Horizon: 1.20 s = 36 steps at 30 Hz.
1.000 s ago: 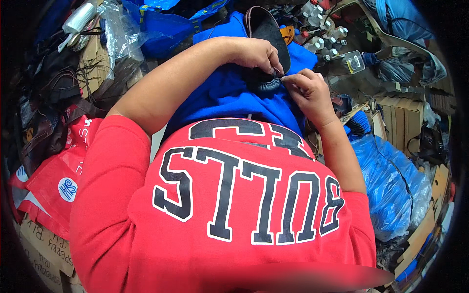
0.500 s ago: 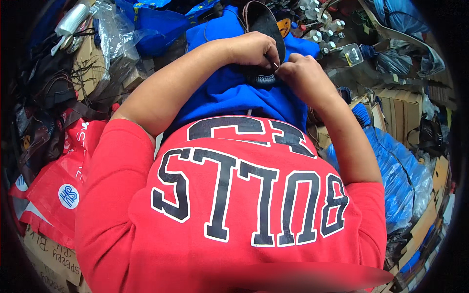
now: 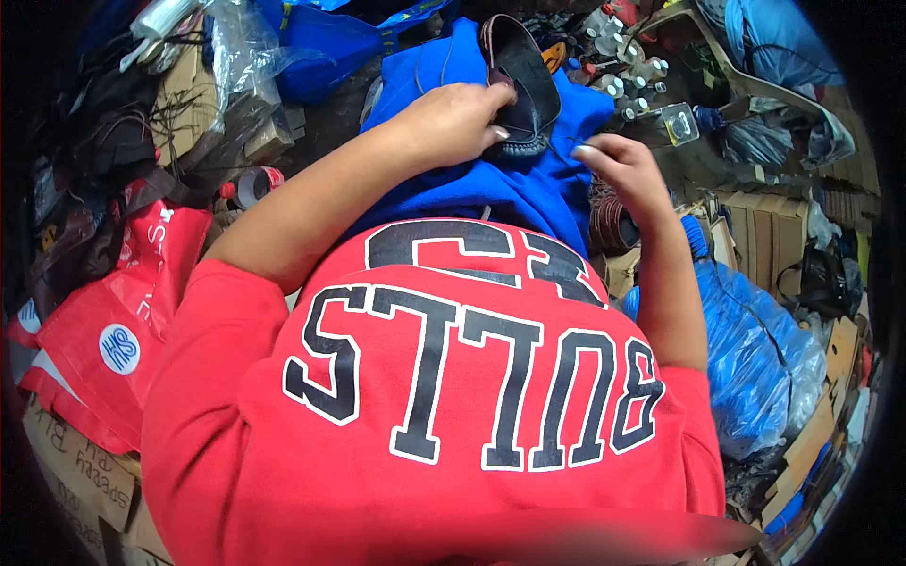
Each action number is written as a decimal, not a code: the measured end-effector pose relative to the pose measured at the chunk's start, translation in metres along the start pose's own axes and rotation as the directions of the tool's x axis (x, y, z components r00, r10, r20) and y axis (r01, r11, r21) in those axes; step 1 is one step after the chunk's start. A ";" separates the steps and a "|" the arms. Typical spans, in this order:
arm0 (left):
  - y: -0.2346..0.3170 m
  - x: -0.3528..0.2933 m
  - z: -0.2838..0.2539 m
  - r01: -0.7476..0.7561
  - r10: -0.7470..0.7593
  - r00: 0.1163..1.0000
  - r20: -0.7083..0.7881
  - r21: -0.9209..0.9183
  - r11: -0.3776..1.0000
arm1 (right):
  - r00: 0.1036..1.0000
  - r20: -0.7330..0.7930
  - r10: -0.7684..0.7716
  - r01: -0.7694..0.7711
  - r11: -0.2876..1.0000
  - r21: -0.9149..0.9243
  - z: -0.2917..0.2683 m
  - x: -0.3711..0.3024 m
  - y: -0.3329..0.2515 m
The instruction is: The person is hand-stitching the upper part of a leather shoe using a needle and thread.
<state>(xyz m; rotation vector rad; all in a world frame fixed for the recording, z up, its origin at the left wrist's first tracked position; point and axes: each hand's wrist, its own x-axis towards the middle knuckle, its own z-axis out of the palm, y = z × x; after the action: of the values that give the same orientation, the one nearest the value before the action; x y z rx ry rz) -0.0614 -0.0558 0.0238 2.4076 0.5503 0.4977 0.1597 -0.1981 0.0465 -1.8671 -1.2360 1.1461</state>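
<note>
A black shoe with a brown rim lies on the blue cloth over my lap. Its toe end, edged with a row of stitches, points toward me. My left hand is closed at the shoe's left edge, fingers curled over the side and thumb near the stitched toe. To the right of the shoe, my right hand is raised off it in a pinch. A thin dark thread seems to run from the toe to those fingertips.
Several small bottles with white caps stand beyond the shoe to the right. Blue plastic-wrapped bundles and cardboard crowd my right side. At left are a red bag, clear plastic and a bottle.
My right hand has moved away from the toe, right and slightly down, drawing out a thread. My left hand has shifted a little left and down, uncovering more of the shoe.
</note>
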 end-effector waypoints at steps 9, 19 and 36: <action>-0.033 -0.019 -0.095 0.326 -0.388 0.864 0.320 0.231 0.917 | 0.879 -0.240 -0.412 0.426 0.453 0.783 -0.112 -0.105 0.041; -0.067 0.029 -0.042 0.147 -0.245 0.940 0.237 -0.930 -0.336 | 0.974 -0.217 -0.072 -0.116 0.664 -0.739 -0.043 -0.108 0.118; -0.100 0.104 -0.047 0.395 -0.457 0.881 0.122 0.344 0.852 | 0.885 -0.112 -0.453 0.406 0.866 -0.292 -0.020 0.005 -0.038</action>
<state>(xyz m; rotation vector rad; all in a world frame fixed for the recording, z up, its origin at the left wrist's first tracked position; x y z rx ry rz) -0.0225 0.0903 0.0179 2.4729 1.1108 -0.0324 0.1637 -0.1798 0.0850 -1.6995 -1.6561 0.5835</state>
